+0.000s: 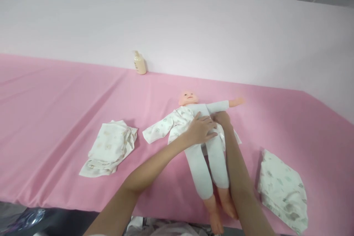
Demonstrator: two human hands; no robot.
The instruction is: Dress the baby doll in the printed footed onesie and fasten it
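A baby doll [203,180] lies on its back, its head towards the wall and its feet towards me. A white printed baby top [163,127] covers one of its arms and part of its chest; its other arm, at the right, is out of the top. Across the doll's belly rests my left hand [201,129], flat, with the fingers spread. My right hand [221,120] is at the doll's side, just below the bare-sleeved arm, against the top's fabric. Its fingers are bent and mostly hidden, so what they grip cannot be made out.
Pink cloth [55,118] covers the table. A pump bottle [140,63] stands at the back against the white wall [177,25]. Folded printed cloth [110,147] lies at the left, and another folded printed cloth [283,191] at the right near the front edge.
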